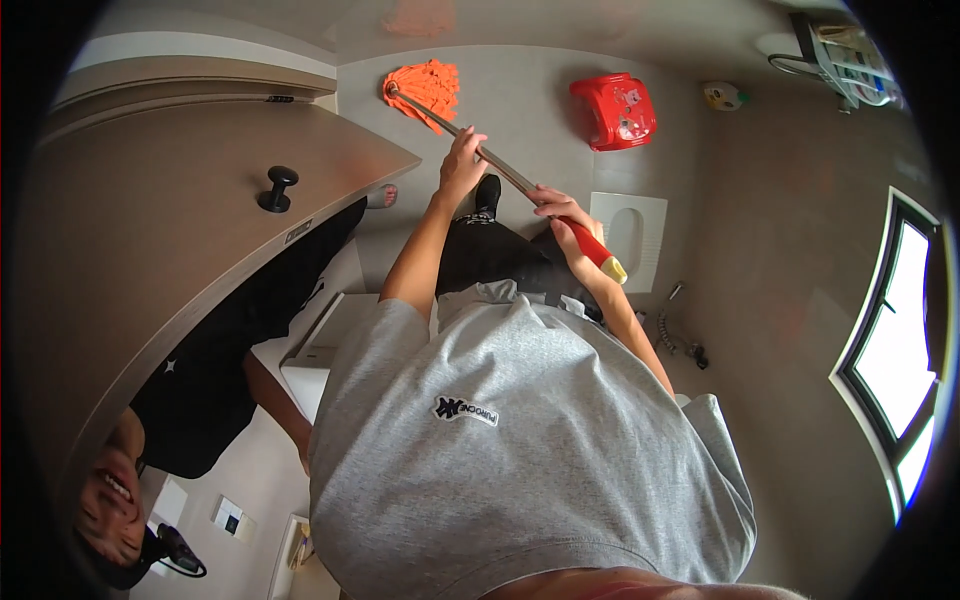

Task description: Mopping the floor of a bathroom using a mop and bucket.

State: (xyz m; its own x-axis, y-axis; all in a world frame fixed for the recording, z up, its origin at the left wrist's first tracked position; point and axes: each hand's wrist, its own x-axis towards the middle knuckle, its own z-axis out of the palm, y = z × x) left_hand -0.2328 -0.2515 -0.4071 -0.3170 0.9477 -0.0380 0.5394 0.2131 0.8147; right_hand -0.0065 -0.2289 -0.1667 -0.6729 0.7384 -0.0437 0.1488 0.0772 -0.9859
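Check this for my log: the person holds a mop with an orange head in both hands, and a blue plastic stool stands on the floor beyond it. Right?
Not quite: the plastic stool is red, not blue, as the head view shows. The rest holds: the left hand and right hand both grip the mop, whose orange head rests on the floor.

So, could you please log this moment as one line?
left hand: gripping metal mop pole | right hand: gripping red handle end | orange strip mop head: on grey floor
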